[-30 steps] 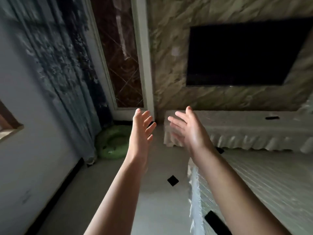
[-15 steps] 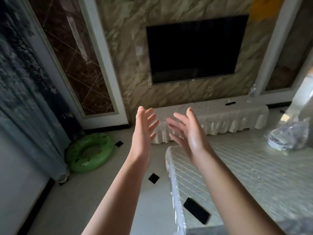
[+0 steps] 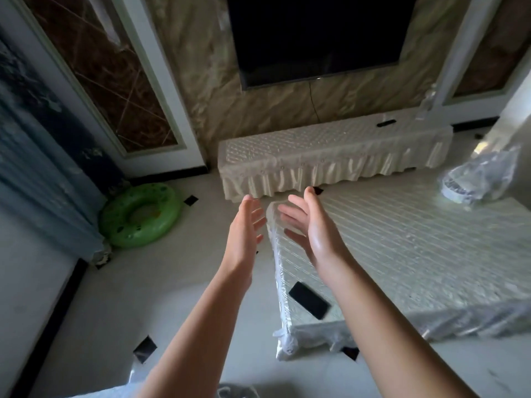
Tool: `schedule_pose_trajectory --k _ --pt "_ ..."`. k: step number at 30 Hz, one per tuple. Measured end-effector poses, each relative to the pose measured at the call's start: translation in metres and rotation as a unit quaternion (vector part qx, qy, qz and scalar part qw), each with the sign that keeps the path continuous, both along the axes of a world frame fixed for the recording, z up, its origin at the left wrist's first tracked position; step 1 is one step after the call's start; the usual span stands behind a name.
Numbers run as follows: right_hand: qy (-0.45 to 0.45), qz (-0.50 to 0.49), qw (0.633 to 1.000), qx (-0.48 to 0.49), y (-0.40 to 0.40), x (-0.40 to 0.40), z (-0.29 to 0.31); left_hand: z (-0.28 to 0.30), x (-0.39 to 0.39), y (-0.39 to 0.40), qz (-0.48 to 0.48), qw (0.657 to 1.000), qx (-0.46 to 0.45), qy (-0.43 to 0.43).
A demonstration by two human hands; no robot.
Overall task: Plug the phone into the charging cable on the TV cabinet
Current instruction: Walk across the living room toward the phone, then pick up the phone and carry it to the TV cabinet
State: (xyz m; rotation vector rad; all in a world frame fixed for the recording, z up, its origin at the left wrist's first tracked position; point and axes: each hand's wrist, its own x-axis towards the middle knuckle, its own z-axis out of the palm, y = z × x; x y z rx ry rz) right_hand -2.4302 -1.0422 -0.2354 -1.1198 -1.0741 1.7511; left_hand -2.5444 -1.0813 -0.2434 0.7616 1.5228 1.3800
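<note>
Lower centre of the frame: phone [image 3: 309, 300] flat on covered surface [image 3: 416, 254]. Left hand [image 3: 244, 234] and right hand [image 3: 313, 231] spread, palms facing, empty, above it.

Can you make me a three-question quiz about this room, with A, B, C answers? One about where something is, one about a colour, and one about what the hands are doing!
1. Where is the black phone?
A. On the low table, near its corner
B. On the floor
C. On the TV cabinet

2. What colour is the swim ring on the floor?
A. Red
B. Green
C. Yellow

3. What are the two hands doing?
A. Holding the phone
B. Holding a cable
C. Open and holding nothing

Answers:
1. A, the phone lies flat on the table's shiny cover, near the corner closest to the person.
2. B, the ring by the curtain is bright green.
3. C, the left hand and right hand are raised with fingers spread, palms facing each other, and nothing between them.
</note>
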Motion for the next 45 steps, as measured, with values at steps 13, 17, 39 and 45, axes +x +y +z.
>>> schedule_pose_trajectory --k 13,17,39,45 --pt "-0.068 -0.126 0.980 -0.140 0.070 -0.007 -0.120 -0.140 -0.028 0.096 -0.078 0.977 -0.190 -0.057" --pt "-0.093 -0.159 0.966 -0.182 0.103 -0.029 -0.155 -0.173 -0.048 0.138 -0.139 0.960 -0.235 -0.056" --pt "-0.146 -0.218 0.916 -0.303 0.155 -0.008 -0.384 -0.390 -0.048 0.200 -0.388 0.822 -0.262 0.323" --pt "-0.117 -0.235 0.904 -0.338 0.142 0.013 -0.451 -0.474 -0.024 0.182 -0.471 0.716 -0.170 0.486"
